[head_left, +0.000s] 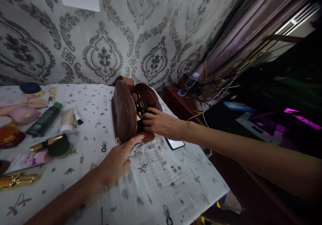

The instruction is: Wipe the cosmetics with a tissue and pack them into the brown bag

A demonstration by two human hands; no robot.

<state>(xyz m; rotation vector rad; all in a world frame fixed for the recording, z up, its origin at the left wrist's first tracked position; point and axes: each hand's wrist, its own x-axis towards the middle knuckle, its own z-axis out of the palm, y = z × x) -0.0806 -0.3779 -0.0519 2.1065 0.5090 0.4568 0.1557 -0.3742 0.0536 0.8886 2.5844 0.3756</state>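
A brown leather makeup bag (124,109) stands unzipped near the wall, with its flap (152,95) folded out to the right. Gold-coloured and dark cosmetics (139,109) show inside it. My right hand (161,122) reaches into the opening from the right, its fingers bent and their tips hidden among the contents; whatever they hold is out of sight. At the bag's near end, my left hand (119,161) grips the zipped edge, index finger stretched along it. A whitish crumpled piece (138,151) lies just beside that finger.
Several cosmetics lie at the left on the patterned white cloth (151,191), including a dark green bottle (45,119), a beige tube (67,120) and a round dark compact (59,147). Behind my right wrist lies a phone (175,144). A clear bottle (188,84) and cables (216,99) are beyond the table's right edge.
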